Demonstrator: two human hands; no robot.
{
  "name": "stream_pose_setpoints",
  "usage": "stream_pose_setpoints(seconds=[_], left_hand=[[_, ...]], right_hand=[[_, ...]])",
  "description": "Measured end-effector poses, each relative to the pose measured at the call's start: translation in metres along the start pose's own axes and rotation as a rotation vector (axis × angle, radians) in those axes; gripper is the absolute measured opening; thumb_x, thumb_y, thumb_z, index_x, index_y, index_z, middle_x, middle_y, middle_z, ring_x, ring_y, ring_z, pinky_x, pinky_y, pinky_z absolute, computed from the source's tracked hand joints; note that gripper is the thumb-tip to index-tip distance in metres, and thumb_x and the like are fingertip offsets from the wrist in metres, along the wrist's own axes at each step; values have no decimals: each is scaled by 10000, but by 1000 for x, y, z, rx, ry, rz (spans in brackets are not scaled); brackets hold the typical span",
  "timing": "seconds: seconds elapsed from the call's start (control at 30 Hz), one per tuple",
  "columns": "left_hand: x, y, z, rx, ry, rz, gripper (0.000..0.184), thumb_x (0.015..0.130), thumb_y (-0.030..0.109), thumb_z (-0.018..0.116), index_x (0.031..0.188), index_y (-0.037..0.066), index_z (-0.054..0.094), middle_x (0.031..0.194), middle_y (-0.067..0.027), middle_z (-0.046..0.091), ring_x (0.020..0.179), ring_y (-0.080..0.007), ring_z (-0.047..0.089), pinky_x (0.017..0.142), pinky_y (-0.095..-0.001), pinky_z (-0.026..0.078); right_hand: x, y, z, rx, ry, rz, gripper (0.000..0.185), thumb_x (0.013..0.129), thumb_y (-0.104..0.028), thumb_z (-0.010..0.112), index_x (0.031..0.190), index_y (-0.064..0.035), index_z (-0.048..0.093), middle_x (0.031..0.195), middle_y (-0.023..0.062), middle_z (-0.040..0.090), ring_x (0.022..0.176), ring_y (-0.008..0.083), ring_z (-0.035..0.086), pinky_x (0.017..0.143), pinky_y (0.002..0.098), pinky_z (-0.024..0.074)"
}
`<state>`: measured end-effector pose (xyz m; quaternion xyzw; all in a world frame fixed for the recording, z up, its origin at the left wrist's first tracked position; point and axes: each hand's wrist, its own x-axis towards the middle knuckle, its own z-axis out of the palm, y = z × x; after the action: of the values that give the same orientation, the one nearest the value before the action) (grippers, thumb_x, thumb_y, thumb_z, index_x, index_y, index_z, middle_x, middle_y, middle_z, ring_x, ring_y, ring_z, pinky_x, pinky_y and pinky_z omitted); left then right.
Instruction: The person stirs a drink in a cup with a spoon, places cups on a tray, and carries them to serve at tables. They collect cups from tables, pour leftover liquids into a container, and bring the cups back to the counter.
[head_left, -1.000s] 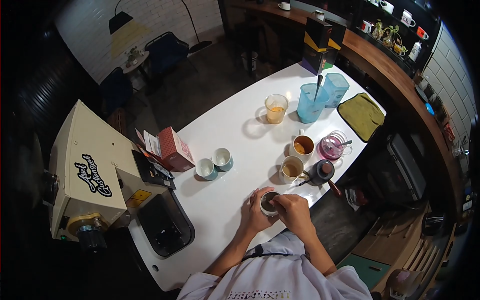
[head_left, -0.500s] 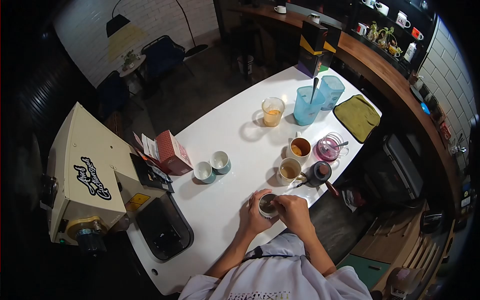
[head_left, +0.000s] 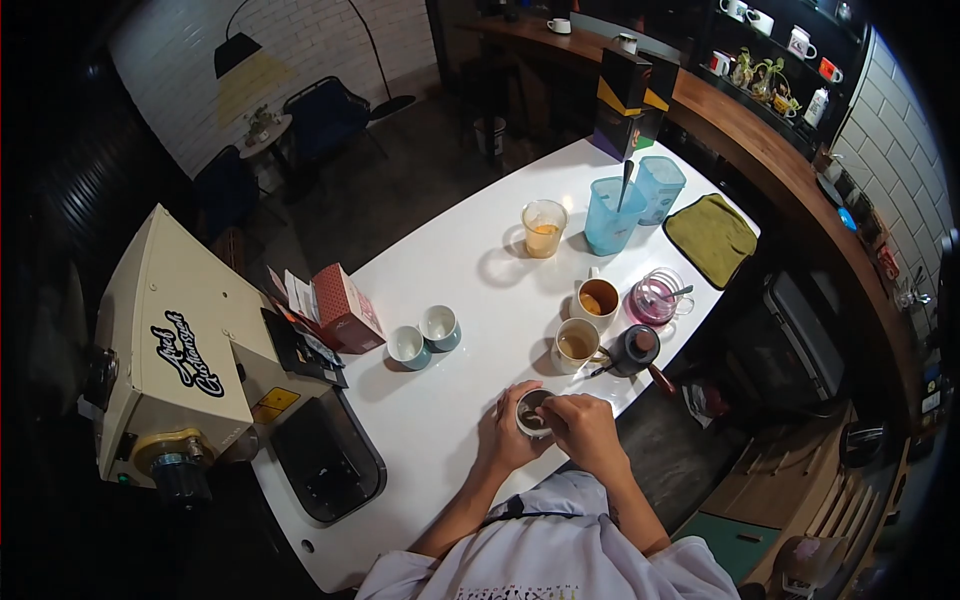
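My left hand (head_left: 510, 436) is wrapped round a small cup (head_left: 533, 408) near the front edge of the white table. Dark liquid with a pale streak shows inside it. Over the cup's right rim, my right hand (head_left: 588, 428) is closed in a pinch; whatever its fingers hold is hidden. Just beyond my hands stands a cream mug (head_left: 577, 343) with brownish liquid, and behind it another mug (head_left: 597, 302) with orange-brown contents. Beside them is a dark round object with a wooden knob (head_left: 637, 350) and a red-brown handle.
Two small cups (head_left: 424, 338) stand left of centre by a red box (head_left: 346, 308). A cream machine (head_left: 185, 340) fills the left side. Farther back are a glass (head_left: 544, 230), blue pitchers (head_left: 612, 222), a pink-liquid glass vessel (head_left: 655, 298), a green cloth (head_left: 712, 240) and black boxes (head_left: 622, 95).
My right hand has shifted very slightly over the cup, and a pale streak now shows in the liquid. My left hand keeps its hold. The view has tilted a little.
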<state>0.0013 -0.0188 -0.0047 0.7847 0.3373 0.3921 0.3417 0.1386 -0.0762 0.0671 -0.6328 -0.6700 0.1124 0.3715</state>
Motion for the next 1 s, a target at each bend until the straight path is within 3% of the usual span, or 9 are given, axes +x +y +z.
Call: stream_pose_setpoints(seconds=[0.1,0.17,0.3,0.37,0.6,0.77,1.0], left_hand=[[0,1,1,10,3,-13,767,609,235,873,1259,111,484,1149,-102,624,1032,-318,631,857,-401,522],[-2,-1,1,-1,6,-24,763,614,240,874,1256,110,483,1145,-101,625,1025,-316,633,849,-404,523],[-2,-3,2,-21,17,-8,758,618,244,874,1253,108,483,1147,-101,625,1019,-310,637,847,-401,524],[-2,-1,1,-15,-6,-45,758,619,242,871,1255,102,482,1158,-100,624,1020,-307,639,851,-396,523],[-4,-3,1,-24,-9,-46,749,627,242,863,1256,100,483,1158,-98,620,1033,-310,634,869,-399,517],[-3,0,0,-53,-13,-54,741,630,232,859,1255,94,485,1184,-107,605,1083,-315,608,920,-413,490],[-1,1,-1,-12,-8,-38,749,627,234,862,1259,106,481,1153,-105,620,1045,-316,624,885,-404,510]], right_hand=[[0,7,3,-37,-50,21,90,811,-117,700,815,-35,662,704,133,655,643,324,637,582,418,491],[0,2,-3,-12,-102,30,120,738,-72,679,856,-55,664,761,140,677,699,326,659,634,424,516],[1,2,-2,32,-89,55,118,745,-70,676,862,-53,669,761,135,677,698,326,658,636,418,519],[-1,11,5,-46,-93,33,89,809,-118,697,828,-35,672,712,133,660,659,323,647,595,417,496],[4,5,3,40,-20,2,70,798,-106,694,831,-45,682,719,131,665,653,314,649,592,412,499],[3,8,6,-45,-107,9,67,794,-98,701,827,-45,679,712,127,662,633,308,643,580,410,494],[5,8,6,-11,-8,-29,68,796,-105,701,814,-44,676,694,125,656,631,312,639,576,410,495]])
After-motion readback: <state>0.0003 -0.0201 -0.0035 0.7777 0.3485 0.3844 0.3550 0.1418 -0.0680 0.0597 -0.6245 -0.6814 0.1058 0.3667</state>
